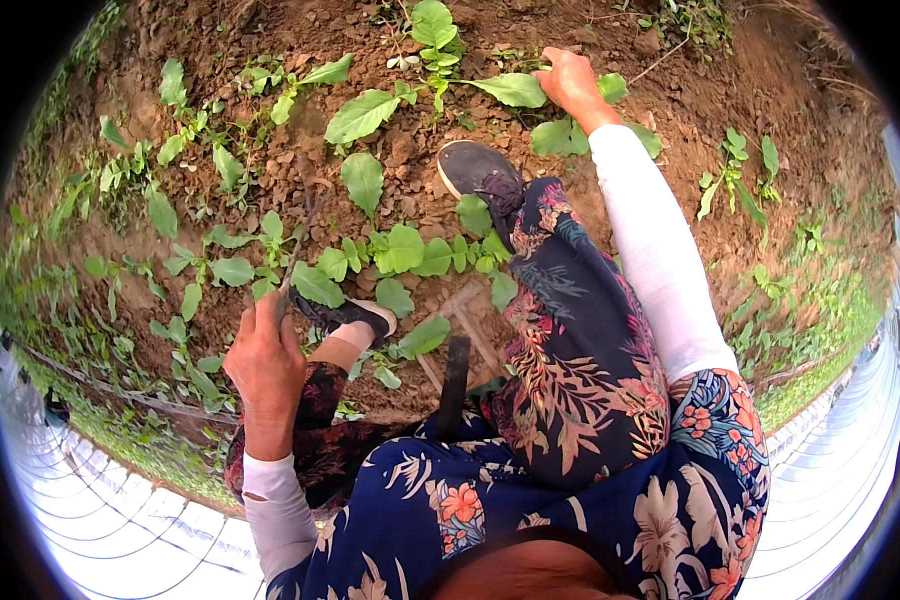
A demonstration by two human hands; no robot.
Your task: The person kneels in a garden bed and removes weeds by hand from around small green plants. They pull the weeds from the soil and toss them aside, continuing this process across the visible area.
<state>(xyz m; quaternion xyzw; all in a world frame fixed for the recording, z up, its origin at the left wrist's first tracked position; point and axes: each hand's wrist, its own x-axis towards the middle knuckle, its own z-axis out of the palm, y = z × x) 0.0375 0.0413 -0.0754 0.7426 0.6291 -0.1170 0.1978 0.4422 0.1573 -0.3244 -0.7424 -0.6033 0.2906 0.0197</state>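
My left hand (pixel 266 364) is closed round the handle of a thin, dark hand tool (pixel 300 232). The slender shaft points away from me over the soil, and its far end is blurred. My right hand (pixel 574 82) reaches out to the far right, low over the ground beside a broad-leaved green plant (pixel 514 90). Its fingers are bent near small weeds; whether they pinch anything is hidden. A leafy plant with lobed leaves (pixel 401 251) grows between my feet. White sleeves cover both forearms.
My dark shoes (pixel 476 169) stand among plants on brown, crumbly soil (pixel 412 176). Smaller seedlings (pixel 232 270) grow at the left, others (pixel 735 180) at the right. A dark strap-like piece (pixel 454 386) and wooden bars (pixel 472 326) lie between my legs. Translucent sheeting borders the plot.
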